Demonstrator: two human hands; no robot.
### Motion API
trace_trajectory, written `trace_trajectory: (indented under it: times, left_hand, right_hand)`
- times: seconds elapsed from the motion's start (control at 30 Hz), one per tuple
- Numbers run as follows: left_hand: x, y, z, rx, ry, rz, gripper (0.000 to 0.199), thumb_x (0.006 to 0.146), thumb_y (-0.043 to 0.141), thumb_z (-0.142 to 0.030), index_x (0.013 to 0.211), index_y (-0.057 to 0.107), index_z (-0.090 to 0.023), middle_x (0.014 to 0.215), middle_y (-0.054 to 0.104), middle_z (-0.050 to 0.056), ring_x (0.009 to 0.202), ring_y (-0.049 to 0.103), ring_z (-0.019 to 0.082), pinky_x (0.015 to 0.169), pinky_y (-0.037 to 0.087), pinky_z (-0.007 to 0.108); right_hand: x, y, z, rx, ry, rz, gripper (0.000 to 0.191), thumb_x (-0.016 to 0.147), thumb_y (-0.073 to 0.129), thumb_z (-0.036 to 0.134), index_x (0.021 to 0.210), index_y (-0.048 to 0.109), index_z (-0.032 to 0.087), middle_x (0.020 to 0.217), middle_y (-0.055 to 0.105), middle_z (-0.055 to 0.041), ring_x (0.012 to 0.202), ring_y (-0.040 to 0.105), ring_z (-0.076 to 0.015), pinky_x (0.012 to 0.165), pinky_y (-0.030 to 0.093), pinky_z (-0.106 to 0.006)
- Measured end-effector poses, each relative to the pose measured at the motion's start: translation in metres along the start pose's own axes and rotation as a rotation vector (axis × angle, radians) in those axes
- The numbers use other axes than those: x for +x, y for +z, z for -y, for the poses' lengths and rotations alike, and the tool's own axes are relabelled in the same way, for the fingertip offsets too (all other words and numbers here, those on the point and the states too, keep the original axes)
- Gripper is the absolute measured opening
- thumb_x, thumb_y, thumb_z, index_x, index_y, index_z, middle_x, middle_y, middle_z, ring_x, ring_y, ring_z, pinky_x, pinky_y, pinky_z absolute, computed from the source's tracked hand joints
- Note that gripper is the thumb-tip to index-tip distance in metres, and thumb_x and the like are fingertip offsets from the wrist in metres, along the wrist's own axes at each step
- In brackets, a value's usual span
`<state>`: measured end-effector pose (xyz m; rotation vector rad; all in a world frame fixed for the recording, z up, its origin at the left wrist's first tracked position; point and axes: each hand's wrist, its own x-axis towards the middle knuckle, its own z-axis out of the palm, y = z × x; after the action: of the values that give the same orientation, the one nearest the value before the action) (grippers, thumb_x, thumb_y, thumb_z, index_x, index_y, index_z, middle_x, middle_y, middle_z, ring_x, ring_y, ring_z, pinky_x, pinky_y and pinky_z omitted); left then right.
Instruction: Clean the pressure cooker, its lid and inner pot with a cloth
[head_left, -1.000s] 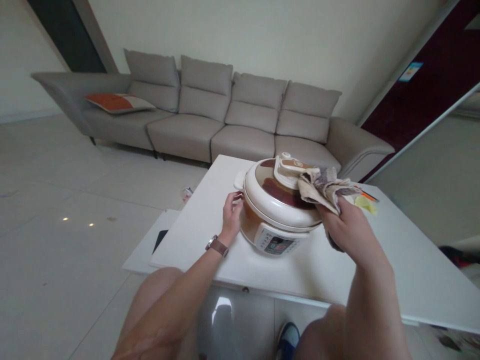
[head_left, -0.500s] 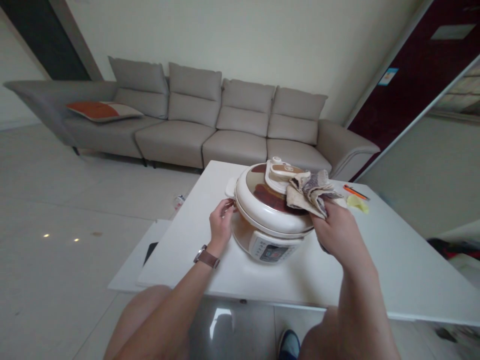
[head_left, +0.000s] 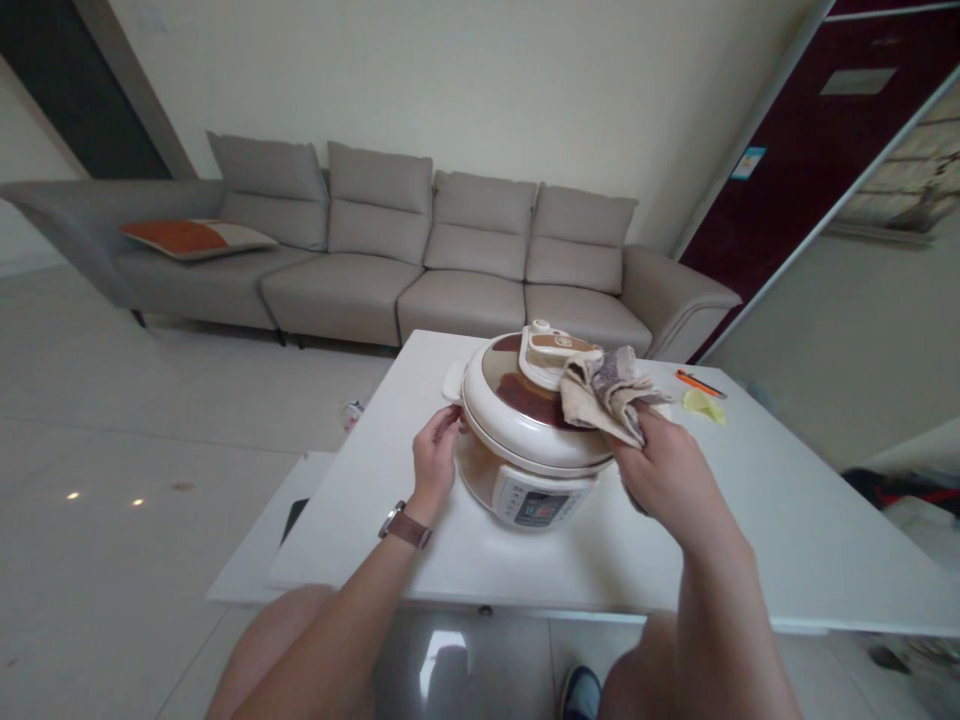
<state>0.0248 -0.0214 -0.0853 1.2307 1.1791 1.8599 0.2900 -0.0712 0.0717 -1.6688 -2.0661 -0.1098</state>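
A white and brown electric pressure cooker (head_left: 536, 450) stands on the white table (head_left: 675, 560), its lid closed and its control panel facing me. My left hand (head_left: 435, 455) is at the cooker's left side, fingers curled against it just below the white side handle (head_left: 453, 382); the fingertips are partly hidden. In my right hand (head_left: 660, 465) is a bunched beige and grey cloth (head_left: 611, 390), gripped at the right edge of the lid. The cloth lies over that part of the lid, next to the raised lid handle (head_left: 559, 350).
Behind the table runs a grey sofa (head_left: 465, 235) with an orange and white cushion (head_left: 191, 238). An orange utility knife (head_left: 697, 382) and a crumpled yellow-green piece (head_left: 703, 405) lie at the table's far right. A lower white shelf (head_left: 255, 555) juts out at the left.
The view has shifted slightly, so everything sits a little further left and lower. Both hands keep about the same places on the cooker and the cloth.
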Motion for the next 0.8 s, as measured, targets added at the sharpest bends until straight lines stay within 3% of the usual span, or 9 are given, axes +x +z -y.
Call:
trace_trajectory:
  times: [0.13,0.33,0.57,0.73,0.8]
  left_hand:
    - [-0.001,0.0,-0.001,0.012,0.0,0.0,0.029,0.09,0.061,-0.03,0.111,0.075,-0.016,0.117,0.078,0.011,0.11,0.071,0.026,0.1,0.055,0.04]
    - [0.0,0.001,-0.001,0.023,0.007,-0.02,0.028,0.088,0.062,-0.028,0.11,0.075,-0.017,0.113,0.079,0.01,0.106,0.073,0.026,0.094,0.057,0.039]
    - [0.0,0.0,0.001,-0.022,-0.03,-0.011,0.03,0.089,0.062,-0.033,0.11,0.076,-0.017,0.114,0.078,0.011,0.107,0.072,0.027,0.093,0.058,0.039]
    - [0.0,0.002,0.0,-0.037,-0.049,-0.039,0.032,0.087,0.064,-0.037,0.108,0.077,-0.017,0.112,0.078,0.012,0.102,0.073,0.027,0.088,0.059,0.038]
    - [0.0,0.002,0.0,-0.045,-0.055,-0.044,0.032,0.087,0.064,-0.038,0.107,0.077,-0.017,0.111,0.078,0.011,0.102,0.073,0.027,0.088,0.059,0.039]
  right_hand:
    - [0.004,0.003,-0.001,-0.007,0.042,-0.031,0.039,0.09,0.047,0.019,0.121,0.071,0.017,0.11,0.076,-0.0161,0.095,0.068,-0.0305,0.075,0.047,-0.034]
    - [-0.007,-0.009,0.022,-0.062,-0.058,0.048,0.037,0.087,0.048,0.015,0.116,0.071,0.019,0.114,0.075,-0.0149,0.1,0.068,-0.0311,0.077,0.048,-0.035]
    - [0.002,0.002,0.008,-0.046,0.039,-0.045,0.042,0.087,0.048,0.015,0.123,0.07,0.019,0.118,0.075,-0.0155,0.098,0.068,-0.0313,0.076,0.048,-0.036]
    - [-0.007,-0.005,0.023,-0.099,-0.129,-0.002,0.039,0.084,0.048,0.012,0.114,0.072,0.019,0.107,0.076,-0.014,0.097,0.067,-0.0303,0.077,0.048,-0.035]
    - [-0.007,-0.007,0.021,-0.098,-0.117,0.008,0.037,0.085,0.049,0.014,0.113,0.072,0.02,0.104,0.076,-0.0133,0.095,0.067,-0.03,0.073,0.046,-0.033]
